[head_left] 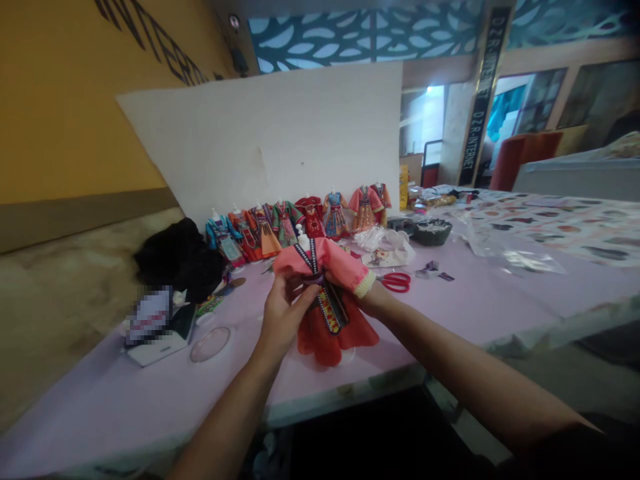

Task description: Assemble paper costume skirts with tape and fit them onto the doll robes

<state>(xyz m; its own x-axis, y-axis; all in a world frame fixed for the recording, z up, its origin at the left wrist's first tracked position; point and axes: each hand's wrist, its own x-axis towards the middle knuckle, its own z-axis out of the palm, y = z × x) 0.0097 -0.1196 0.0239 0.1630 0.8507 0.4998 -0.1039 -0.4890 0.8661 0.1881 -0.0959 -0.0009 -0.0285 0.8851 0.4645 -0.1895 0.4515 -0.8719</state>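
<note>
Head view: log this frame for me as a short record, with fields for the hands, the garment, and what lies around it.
Garment: small dress with pink sleeves and a red skirt, on a white stand
Left hand: grips the dress at its waist, thumb in front
Right hand: at the pink sleeve with the pale cuff; fingers mostly hidden
Nearby: red-handled scissors on the table, beside the sleeve
Behind: row of small costumes before a white board
Left side: black cloth
</note>
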